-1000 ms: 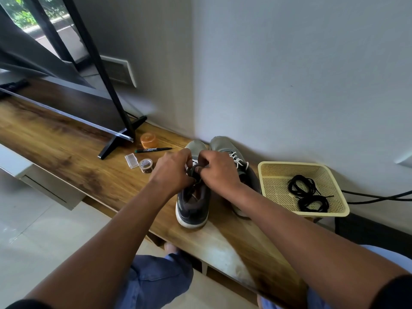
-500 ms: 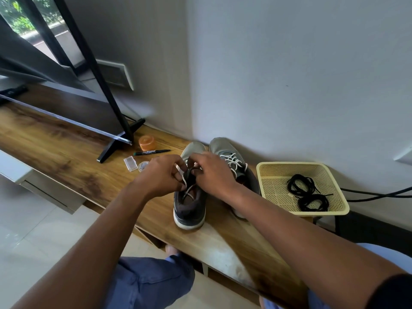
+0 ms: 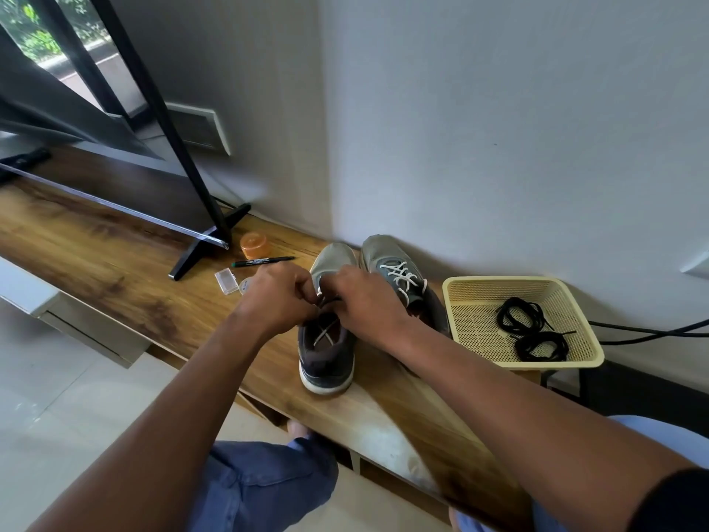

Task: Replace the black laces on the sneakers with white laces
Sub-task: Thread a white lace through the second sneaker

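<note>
White lace (image 3: 324, 332) pinched by both hands; pen (image 3: 263, 261) label unreadable.

Bare bench (image 3: 115, 263) left of sneakers (image 3: 326, 351)

Shelf against wall: two shoes at centre, basket to their right, small items to their left.
Both shoes (image 3: 326, 339) (image 3: 399, 278) stand side by side on the shelf (image 3: 115, 270), toes to the wall; both hands (image 3: 276, 297) (image 3: 368, 301) are over the left shoe. Coiled laces (image 3: 529, 332) lie in the basket (image 3: 498, 282). A pen (image 3: 262, 261), a jar (image 3: 255, 244) behind it, and a stand foot (image 3: 207, 247) lie further left.
</note>
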{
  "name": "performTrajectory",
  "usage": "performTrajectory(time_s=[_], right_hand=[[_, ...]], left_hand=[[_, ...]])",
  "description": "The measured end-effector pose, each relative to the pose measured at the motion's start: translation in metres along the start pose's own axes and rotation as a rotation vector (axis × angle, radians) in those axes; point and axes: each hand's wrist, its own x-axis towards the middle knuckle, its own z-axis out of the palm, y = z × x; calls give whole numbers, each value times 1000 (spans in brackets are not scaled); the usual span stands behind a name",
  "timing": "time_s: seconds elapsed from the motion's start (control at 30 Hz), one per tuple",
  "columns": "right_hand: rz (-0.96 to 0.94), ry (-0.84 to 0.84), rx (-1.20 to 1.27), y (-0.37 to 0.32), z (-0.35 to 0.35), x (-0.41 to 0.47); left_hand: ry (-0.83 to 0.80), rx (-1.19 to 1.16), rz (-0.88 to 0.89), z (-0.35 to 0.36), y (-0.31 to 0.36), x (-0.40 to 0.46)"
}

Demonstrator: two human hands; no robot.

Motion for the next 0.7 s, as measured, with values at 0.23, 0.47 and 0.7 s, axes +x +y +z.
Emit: performTrajectory(time_s=[0.23,0.47,0.7], right_hand=[[111,82,157,2,4,-1],[192,122,212,5,8,-1],[239,-137,260,2,-11,5]], left_hand=[[27,78,-22,7,2,3],[141,278,58,25,4,3],[190,295,93,25,0,4]])
